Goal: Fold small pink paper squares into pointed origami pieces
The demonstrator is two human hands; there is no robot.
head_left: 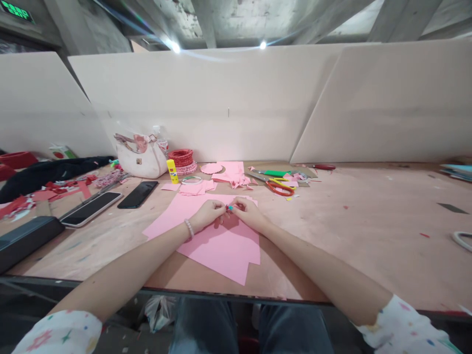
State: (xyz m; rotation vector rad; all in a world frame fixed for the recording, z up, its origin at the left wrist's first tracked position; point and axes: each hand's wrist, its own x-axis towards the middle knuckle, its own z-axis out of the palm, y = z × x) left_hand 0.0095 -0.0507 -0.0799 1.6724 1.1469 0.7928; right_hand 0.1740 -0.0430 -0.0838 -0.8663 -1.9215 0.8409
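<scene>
Left hand [207,215] and right hand [251,215] are close together, both pinching a small item [230,208], mostly hidden by fingers and hard to make out, above pink paper [221,255] on the table [368,236].

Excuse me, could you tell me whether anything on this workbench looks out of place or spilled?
Yes: loose red paper scraps lie strewn over the left of the pale plywood tabletop, beside a black smartphone, looking scattered rather than set down.
</scene>
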